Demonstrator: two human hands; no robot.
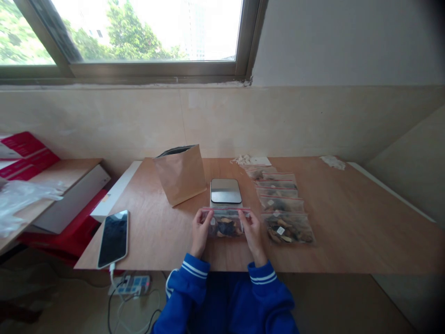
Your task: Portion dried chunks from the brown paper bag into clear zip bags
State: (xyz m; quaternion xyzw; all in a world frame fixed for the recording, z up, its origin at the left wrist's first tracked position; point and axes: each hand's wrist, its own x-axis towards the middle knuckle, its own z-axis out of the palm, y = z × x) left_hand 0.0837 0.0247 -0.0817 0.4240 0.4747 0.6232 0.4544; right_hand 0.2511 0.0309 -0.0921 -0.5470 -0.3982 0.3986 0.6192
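Note:
Between my hands is a clear zip bag (225, 227) with a red seal strip and dark and tan dried pieces inside. My left hand (200, 232) pinches its upper left corner. The upper right corner is gripped between the thumb and fingers of my right hand (253, 233). Just behind the bag lies a small scale (225, 191) with a shiny metal top. To the right, several similar filled zip bags (288, 229) overlap in a column, the nearest carrying a small white label or packet.
A brown paper pouch (182, 176) stands with its top open, left of the scale. A phone (114, 239) on a charging cable lies at the table's left edge. Crumpled white scraps (333, 162) are at the back. A power strip (130, 284) sits below.

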